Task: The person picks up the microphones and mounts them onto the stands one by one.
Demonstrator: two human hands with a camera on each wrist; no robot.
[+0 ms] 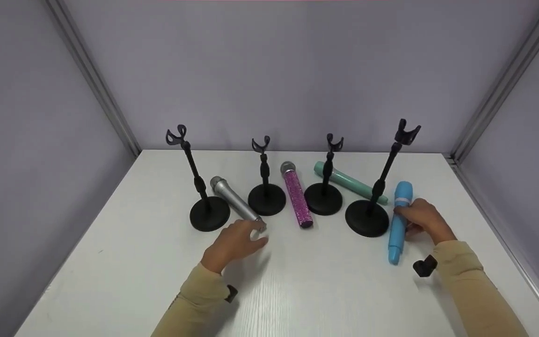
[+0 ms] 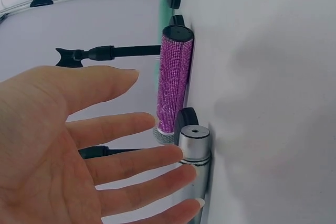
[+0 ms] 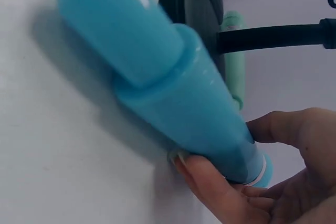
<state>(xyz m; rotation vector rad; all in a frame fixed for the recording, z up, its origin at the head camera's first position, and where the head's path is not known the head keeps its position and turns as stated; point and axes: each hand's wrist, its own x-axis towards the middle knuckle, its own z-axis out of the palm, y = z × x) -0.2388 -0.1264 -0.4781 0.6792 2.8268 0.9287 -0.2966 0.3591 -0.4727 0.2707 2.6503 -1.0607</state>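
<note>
Head view: at left, my left hand (image 1: 234, 242), fingers spread apart, at the near end of the silver microphone (image 1: 236, 200), a smooth metallic barrel slanting between two black stands (image 1: 266, 200); whether I'm touching it, I can't tell. Over right, my right hand (image 1: 425, 219) is clamped on the blue microphone (image 1: 397, 230), glossy, with a pale ring below its head, just beside the rightmost stand (image 1: 367, 219). Underneath, white table (image 1: 134, 262), faintly grained; grey-lilac walls (image 1: 274, 70) at left, back and right, metal rails (image 1: 92, 72) running up the corners.
</note>
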